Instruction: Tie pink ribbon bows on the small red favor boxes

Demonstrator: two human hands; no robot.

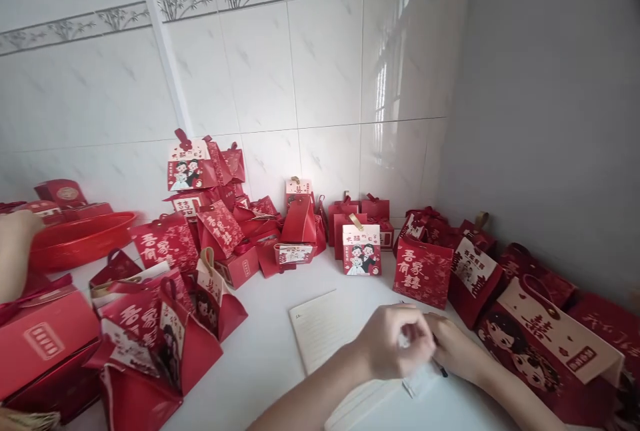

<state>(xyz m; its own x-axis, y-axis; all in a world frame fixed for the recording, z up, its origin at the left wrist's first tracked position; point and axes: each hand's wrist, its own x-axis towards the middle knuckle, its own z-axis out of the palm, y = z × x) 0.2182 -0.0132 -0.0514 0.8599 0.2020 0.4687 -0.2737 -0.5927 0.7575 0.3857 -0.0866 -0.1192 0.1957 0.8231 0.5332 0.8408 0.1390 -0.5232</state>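
My left hand (pixel 397 344) is over the right edge of an open lined notebook (pixel 320 327), its fingers curled and slightly blurred. What they pinch, if anything, is hidden. Just beside it, my right hand (pixel 455 347) is closed, nearly touching the left fingers. A thin black pen (pixel 443 371) pokes out below the right hand; most of its length is covered. Under the hands lies a small piece of clear plastic (pixel 420 381) on the white table (pixel 270 351). A red gift box (pixel 423 273) with white lettering stands right behind my hands.
Red gift boxes crowd the table: a stack (pixel 190 171) by the tiled wall, a couple-print box (pixel 362 251) mid-table, open boxes (pixel 150 344) at left, a large box (pixel 550 344) at right. Another person's arm (pixel 15 251) reaches by a red basin (pixel 85 244).
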